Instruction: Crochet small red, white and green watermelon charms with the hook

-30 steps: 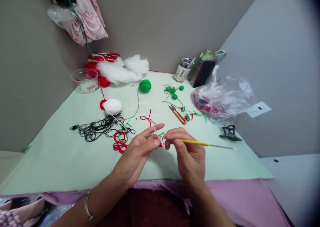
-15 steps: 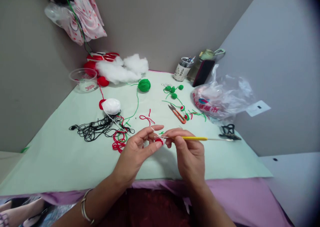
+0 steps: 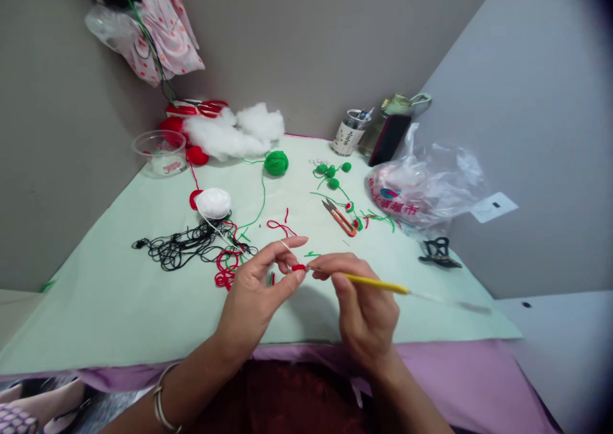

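Between the thumb and fingers of my left hand is pinched a small red and white crochet piece. White yarn runs over my raised left index finger, and a white yarn ball lies beyond that hand. My right hand grips a crochet hook by its yellow handle. The hook's tip points left and meets the crochet piece; its far metal end is blurred. Tangled black yarn and loops of red yarn lie left of my left hand.
Orange thread snips lie beyond my hands, near small green crocheted balls. A green yarn ball and white stuffing sit at the back. A plastic bag and a black hair clip are on the right.
My right hand has tilted the hook so its far end swings down and right. The tip has drawn back to the right from across the piece. My left fingers have turned the piece slightly.
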Action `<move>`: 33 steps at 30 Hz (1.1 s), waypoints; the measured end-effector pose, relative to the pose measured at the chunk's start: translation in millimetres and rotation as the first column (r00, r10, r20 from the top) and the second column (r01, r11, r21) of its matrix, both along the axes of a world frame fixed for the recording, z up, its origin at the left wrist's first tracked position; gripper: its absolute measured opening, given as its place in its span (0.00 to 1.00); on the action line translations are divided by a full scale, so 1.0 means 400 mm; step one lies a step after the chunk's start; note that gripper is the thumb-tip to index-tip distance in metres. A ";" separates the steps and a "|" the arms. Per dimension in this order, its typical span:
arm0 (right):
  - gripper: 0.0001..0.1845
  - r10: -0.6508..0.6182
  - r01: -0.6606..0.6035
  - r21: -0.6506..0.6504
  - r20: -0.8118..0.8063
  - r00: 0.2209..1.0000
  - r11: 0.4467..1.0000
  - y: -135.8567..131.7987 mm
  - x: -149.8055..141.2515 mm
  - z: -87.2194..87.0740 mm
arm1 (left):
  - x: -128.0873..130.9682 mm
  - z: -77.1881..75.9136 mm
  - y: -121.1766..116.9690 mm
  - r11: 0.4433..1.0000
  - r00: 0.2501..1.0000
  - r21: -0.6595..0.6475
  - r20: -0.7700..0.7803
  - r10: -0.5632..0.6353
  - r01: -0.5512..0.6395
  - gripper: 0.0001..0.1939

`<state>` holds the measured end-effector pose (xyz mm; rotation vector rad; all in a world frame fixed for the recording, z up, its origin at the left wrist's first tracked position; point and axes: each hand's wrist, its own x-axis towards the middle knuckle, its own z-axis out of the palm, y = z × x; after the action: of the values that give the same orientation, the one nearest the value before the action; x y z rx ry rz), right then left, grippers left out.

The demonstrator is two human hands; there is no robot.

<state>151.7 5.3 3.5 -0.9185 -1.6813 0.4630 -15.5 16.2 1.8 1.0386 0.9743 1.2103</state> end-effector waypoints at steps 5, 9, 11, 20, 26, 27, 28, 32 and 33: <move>0.16 -0.176 0.096 0.302 0.251 0.952 0.948 -0.006 -0.008 -0.024 | 0.017 0.012 0.002 0.972 0.941 -0.203 0.336 -0.042 0.116 0.25; 0.14 -0.060 0.061 0.002 -0.156 0.986 0.998 0.007 -0.008 -0.015 | 0.009 0.024 0.016 0.903 0.850 -0.319 0.519 -0.087 0.287 0.23; 0.13 -0.008 -0.039 -0.127 -0.348 0.938 0.991 0.016 -0.010 -0.004 | 0.005 0.026 0.019 0.920 0.866 -0.295 0.493 -0.085 0.258 0.22; 0.16 -0.141 0.140 0.042 0.026 0.990 0.989 0.008 -0.015 -0.019 | 0.033 0.020 0.013 0.963 0.895 -0.222 0.444 -0.042 0.155 0.19; 0.09 -0.302 0.305 -0.010 -0.168 0.938 0.952 0.024 -0.009 -0.012 | 0.011 0.004 0.036 0.889 0.778 -0.262 0.611 -0.149 0.376 0.16; 0.07 -0.265 0.250 -0.089 -0.291 0.919 0.964 0.028 -0.010 -0.006 | 0.008 0.005 0.038 0.899 0.786 -0.253 0.601 -0.143 0.357 0.15; 0.06 -0.234 0.197 -0.133 -0.401 0.885 0.971 0.031 -0.012 -0.001 | 0.008 0.006 0.038 0.914 0.802 -0.238 0.581 -0.138 0.330 0.15; 0.05 -0.198 0.128 -0.206 -0.369 0.908 0.970 0.025 -0.025 -0.002 | 0.018 0.005 0.030 0.956 0.858 -0.148 0.491 -0.153 0.255 0.16; 0.05 -0.224 0.169 -0.194 -0.313 0.923 0.966 0.022 -0.030 -0.004 | 0.021 0.003 0.027 0.958 0.859 -0.132 0.487 -0.161 0.254 0.16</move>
<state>139.9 14.1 1.8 -1.0532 -1.2424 0.5903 -7.1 27.1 3.1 0.6294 0.5628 1.0915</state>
